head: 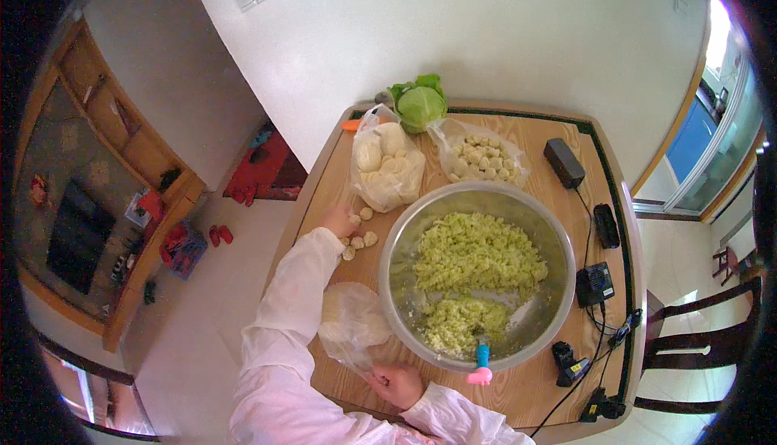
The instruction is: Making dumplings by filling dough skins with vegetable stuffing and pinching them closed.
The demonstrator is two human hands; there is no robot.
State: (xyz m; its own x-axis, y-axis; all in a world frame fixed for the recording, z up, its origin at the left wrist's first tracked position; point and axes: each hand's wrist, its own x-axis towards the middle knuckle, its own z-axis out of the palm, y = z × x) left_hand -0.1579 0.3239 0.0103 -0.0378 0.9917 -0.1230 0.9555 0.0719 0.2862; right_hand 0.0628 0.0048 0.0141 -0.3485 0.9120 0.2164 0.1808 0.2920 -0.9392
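Observation:
My left hand [339, 221] reaches over the left side of the wooden table, fingers at a few small pale dumplings or dough balls [366, 214]; whether it grips one is unclear. Several more of these pieces [358, 243] lie just below it. Close to the table's front edge, my right hand [399, 383] pinches the gathered edge of a clear plastic bag [355, 317] holding pale round wrappers. A wide steel bowl [388, 323] beside it contains chopped green filling [479, 251]. A utensil with a blue and pink handle [482, 361] leans on the bowl's near rim.
Behind the bowl are a bag of white dough wrappers [388, 163], a bag of small pale balls [485, 158], a green cabbage [420, 105] and a carrot [352, 124]. A black power adapter [564, 163], chargers [595, 284] and cables line the right side. A dark chair [698, 348] stands beyond.

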